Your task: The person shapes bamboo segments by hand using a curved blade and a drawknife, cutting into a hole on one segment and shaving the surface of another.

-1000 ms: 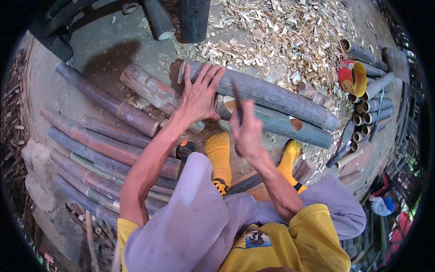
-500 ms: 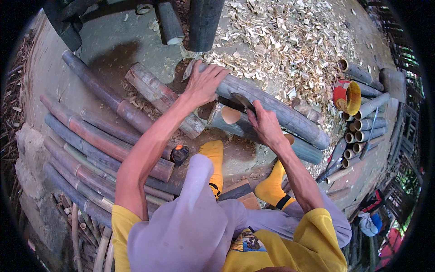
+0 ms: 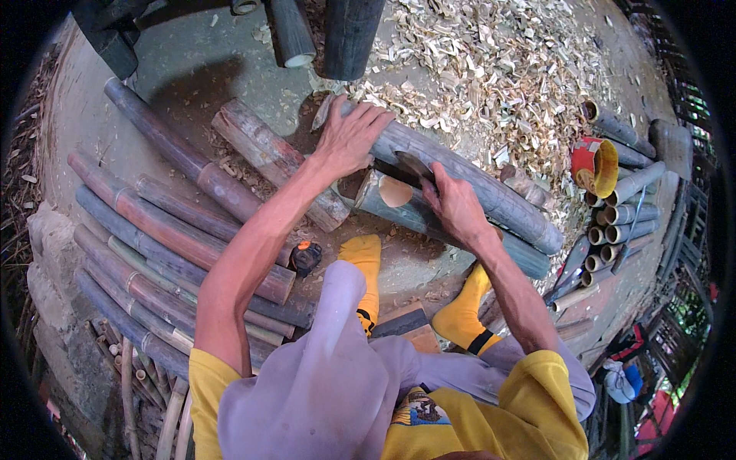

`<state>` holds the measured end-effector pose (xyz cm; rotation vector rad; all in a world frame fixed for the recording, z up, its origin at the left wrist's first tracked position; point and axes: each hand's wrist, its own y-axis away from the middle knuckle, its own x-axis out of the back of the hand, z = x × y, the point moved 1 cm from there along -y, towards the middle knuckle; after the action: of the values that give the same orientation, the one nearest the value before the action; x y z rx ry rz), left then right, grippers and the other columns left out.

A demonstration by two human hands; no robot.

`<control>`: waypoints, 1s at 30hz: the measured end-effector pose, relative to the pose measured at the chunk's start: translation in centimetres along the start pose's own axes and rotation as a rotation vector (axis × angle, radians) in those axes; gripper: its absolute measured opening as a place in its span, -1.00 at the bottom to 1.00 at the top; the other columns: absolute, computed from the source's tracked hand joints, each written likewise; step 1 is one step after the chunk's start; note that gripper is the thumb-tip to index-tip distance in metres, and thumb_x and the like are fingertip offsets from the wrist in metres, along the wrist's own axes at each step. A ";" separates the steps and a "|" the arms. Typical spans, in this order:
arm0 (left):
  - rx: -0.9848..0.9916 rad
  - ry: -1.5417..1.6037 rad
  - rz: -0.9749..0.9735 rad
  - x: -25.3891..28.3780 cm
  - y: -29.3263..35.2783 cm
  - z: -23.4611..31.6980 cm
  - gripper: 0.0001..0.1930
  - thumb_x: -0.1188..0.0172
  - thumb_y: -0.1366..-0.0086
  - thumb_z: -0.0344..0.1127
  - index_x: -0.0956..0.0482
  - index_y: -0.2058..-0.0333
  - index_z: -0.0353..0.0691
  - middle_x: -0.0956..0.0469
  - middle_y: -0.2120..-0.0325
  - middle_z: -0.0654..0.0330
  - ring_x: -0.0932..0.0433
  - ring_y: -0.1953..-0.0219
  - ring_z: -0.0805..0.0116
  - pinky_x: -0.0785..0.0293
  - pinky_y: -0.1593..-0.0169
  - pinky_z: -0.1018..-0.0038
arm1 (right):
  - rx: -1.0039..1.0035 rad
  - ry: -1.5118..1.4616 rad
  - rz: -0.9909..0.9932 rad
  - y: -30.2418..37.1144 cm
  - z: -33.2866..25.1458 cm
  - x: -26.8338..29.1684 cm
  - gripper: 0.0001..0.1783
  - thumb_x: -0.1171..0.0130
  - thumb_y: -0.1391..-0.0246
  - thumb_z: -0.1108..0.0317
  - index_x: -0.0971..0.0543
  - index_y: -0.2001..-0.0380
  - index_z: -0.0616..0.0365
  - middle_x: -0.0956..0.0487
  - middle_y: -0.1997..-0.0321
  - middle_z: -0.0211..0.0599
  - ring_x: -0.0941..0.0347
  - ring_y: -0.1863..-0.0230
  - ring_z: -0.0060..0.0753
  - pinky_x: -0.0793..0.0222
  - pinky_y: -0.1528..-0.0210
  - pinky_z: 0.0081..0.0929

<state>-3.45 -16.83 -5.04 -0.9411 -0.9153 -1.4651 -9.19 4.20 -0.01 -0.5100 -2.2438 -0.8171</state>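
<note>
A long grey bamboo tube (image 3: 494,184) lies slantwise in front of me, from upper left to lower right. Over its upper left end my left hand (image 3: 353,138) is curled, thumb on the near side and fingers across the top. My right hand (image 3: 458,205) is closed around the handle of a knife (image 3: 412,165), whose dark blade lies against the tube's near side. Just below, nearer my feet, sits a second bamboo tube (image 3: 429,217) with a pale oval cut-out in its wall. My right hand and forearm hide part of it.
Pale wood shavings (image 3: 475,69) cover the floor beyond. A short log (image 3: 268,142) and several bamboo poles (image 3: 176,238) lie leftward. A black and orange tape measure (image 3: 306,257) sits by my foot. Rightward are a red and yellow tin (image 3: 584,166) and stacked bamboo pieces (image 3: 632,213).
The whole view has shifted slightly. My left hand keeps its place on the tube's end, and the right hand with the knife shows hardly any movement along the tube.
</note>
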 end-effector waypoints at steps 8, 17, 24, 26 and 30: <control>0.004 0.050 0.002 0.3 -0.3 -1.1 -0.14 -0.41 0.30 -0.35 -0.25 -0.10 -0.05 -0.35 -0.01 0.25 -0.25 -0.12 0.31 0.09 -0.22 0.07 | -0.087 -0.021 0.853 -4.8 5.1 10.1 -0.76 0.08 -0.18 0.21 -0.45 0.30 0.15 -0.44 0.66 -0.01 -0.37 0.65 -0.04 -0.25 0.54 -0.16; -0.021 -0.104 -0.065 0.7 -1.2 0.1 -0.13 -0.41 0.28 -0.26 -0.26 -0.12 -0.13 -0.34 -0.07 0.15 -0.26 -0.14 0.22 0.10 -0.25 0.13 | -0.205 0.267 0.607 16.1 9.2 26.3 -0.73 0.03 -0.13 0.25 -0.35 0.17 0.17 -0.48 0.46 0.09 -0.42 0.43 0.07 -0.29 0.34 -0.18; -0.007 -0.135 -0.159 -0.5 -0.3 0.5 -0.04 -0.35 0.27 -0.25 -0.12 -0.20 -0.07 -0.25 -0.10 0.11 -0.14 -0.20 0.14 0.15 -0.24 0.00 | -0.627 0.458 0.798 37.4 16.5 23.6 -0.48 -0.10 0.13 0.32 -0.36 0.03 0.23 -0.48 0.22 0.11 -0.42 0.16 0.05 -0.31 0.08 -0.22; -0.011 -0.174 -0.194 -0.9 -0.4 0.8 -0.04 -0.32 0.25 -0.15 -0.10 -0.21 -0.09 -0.24 -0.11 0.08 -0.13 -0.20 0.11 0.16 -0.24 -0.03 | -0.610 0.523 0.926 43.3 19.5 18.9 -0.42 -0.17 0.19 0.32 -0.35 0.01 0.22 -0.48 0.23 0.11 -0.41 0.17 0.10 -0.31 0.08 -0.20; -0.108 -0.206 -0.080 0.4 1.0 1.8 -0.09 -0.18 0.16 0.02 -0.10 -0.21 -0.19 -0.20 -0.12 -0.01 -0.12 -0.19 -0.01 0.11 -0.23 0.00 | -0.930 0.111 0.943 47.6 22.5 7.8 -0.42 -0.17 0.25 0.44 -0.35 0.04 0.31 -0.49 0.28 0.15 -0.44 0.23 0.15 -0.34 0.12 -0.14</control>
<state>-2.34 -15.43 -3.95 -1.1629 -1.0413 -1.5178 1.25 54.92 12.20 -1.7064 -1.1311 -1.2334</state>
